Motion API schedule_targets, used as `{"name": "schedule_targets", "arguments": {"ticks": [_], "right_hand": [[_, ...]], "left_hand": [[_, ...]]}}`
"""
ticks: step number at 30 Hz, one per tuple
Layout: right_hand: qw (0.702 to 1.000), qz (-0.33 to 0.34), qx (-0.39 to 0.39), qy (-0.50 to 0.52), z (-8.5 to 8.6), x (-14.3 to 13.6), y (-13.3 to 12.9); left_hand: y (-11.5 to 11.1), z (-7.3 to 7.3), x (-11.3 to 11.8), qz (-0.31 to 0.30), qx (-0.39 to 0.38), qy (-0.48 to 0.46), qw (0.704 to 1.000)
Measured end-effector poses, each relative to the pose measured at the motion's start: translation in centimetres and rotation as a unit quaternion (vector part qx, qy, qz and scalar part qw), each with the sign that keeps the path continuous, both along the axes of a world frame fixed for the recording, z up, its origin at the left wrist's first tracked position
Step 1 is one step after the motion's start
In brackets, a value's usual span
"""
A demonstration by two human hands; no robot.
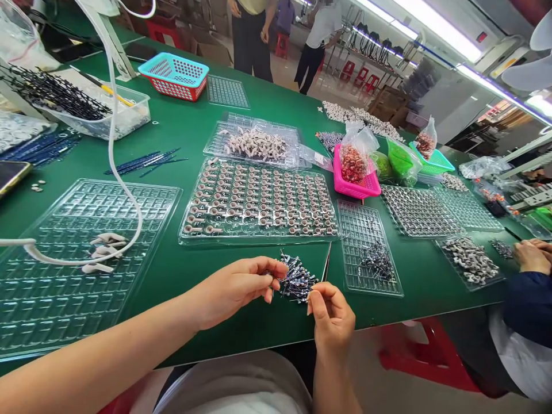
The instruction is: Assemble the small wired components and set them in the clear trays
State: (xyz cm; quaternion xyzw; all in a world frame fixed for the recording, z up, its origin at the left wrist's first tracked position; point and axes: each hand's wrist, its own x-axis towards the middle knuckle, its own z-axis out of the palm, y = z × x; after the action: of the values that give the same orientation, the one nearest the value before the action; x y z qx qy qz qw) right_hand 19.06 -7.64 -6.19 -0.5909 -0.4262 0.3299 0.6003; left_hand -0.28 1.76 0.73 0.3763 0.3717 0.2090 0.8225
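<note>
In the head view my left hand (244,290) is at the left edge of a pile of small dark-blue-and-white parts with thin wire leads (297,279). Its thumb and fingers are curled together, and anything between them is too small to make out. My right hand (333,316) pinches thumb and index finger together at the pile's lower right; what they hold cannot be made out. Beside the pile lie slim metal tweezers (327,261). Behind it, a clear plastic tray (235,230) carries rows of small pale round-headed parts.
Another clear tray (56,282) lies left under a white cable (112,115). A tray with dark leaded parts (375,261) sits right, near a pink basket (357,187). Loose pale parts (254,144) lie on stacked trays behind. A co-worker's hands (532,256) are at far right.
</note>
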Motion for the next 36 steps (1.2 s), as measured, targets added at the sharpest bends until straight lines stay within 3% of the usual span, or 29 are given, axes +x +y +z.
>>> {"name": "schedule_targets", "arguments": {"ticks": [8,11,17,24,31,36], "right_hand": [[1.0,-0.01,0.017,-0.013,-0.4,0.0,-0.1],[1.0,-0.01,0.025,-0.002,-0.3,-0.1,0.0],[1.0,0.002,0.012,-0.016,0.2,-0.1,0.1],[0.999,-0.01,0.03,-0.015,-0.3,-0.1,-0.1],[0.998,-0.017,0.05,-0.018,-0.4,-0.3,-0.2],[0.998,-0.008,0.022,-0.054,-0.1,-0.2,-0.5]], "left_hand": [[-0.4,-0.7,0.7,-0.074,0.074,0.085,0.991],[-0.5,-0.8,0.7,-0.058,0.09,0.088,0.99],[-0.5,-1.1,0.6,-0.006,0.049,0.009,0.999],[-0.4,-1.4,0.9,-0.032,0.093,0.016,0.995],[-0.6,-1.7,0.9,-0.005,0.147,0.063,0.987],[-0.8,-1.8,0.9,-0.001,0.182,0.082,0.98]]}}
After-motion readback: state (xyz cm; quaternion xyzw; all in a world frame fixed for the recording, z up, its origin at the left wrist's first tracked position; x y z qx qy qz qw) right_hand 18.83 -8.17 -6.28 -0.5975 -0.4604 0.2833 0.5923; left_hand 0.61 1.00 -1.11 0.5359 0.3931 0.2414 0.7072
